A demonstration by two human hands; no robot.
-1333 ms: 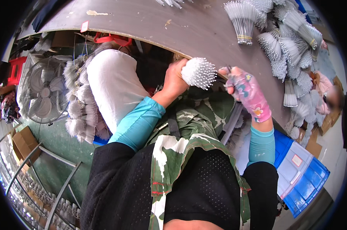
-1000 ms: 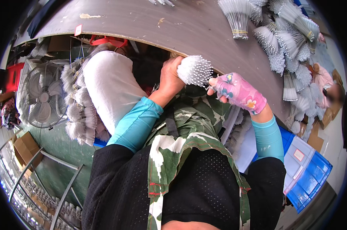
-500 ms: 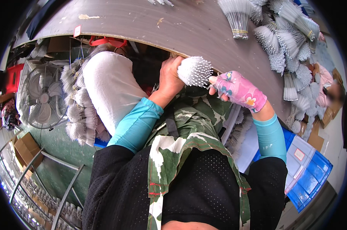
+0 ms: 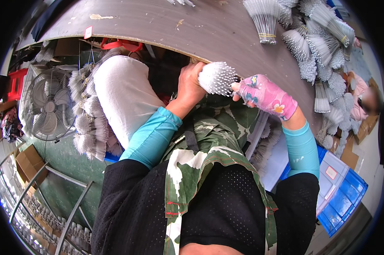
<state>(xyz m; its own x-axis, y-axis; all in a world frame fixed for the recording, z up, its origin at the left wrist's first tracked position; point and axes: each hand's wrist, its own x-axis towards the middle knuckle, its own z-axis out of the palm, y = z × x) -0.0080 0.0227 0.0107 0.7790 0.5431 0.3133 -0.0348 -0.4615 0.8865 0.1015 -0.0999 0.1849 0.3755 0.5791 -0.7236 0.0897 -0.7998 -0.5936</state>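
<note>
My left hand is closed round a bundle of thin white-bristled brushes at the edge of the brown table. The bristle heads fan out to the right; the stems are hidden by the hand. Just right of the heads is my right hand, in a pink flowered fingerless glove, its thumb and fingers pinched together close to the bristle tips. Whatever is in that pinch is too small to make out. Turquoise sleeves cover both forearms, and a camouflage apron lies across my lap.
Many banded brush bundles are heaped at the table's far right. Beside my right arm is a blue crate. To the left stand a fan, hanging brush bundles and a metal rack. Another person is at far right.
My right hand has shifted very slightly beside the bristle tips. The left hand keeps its hold on the brush bundle. The whole view has moved a little.
</note>
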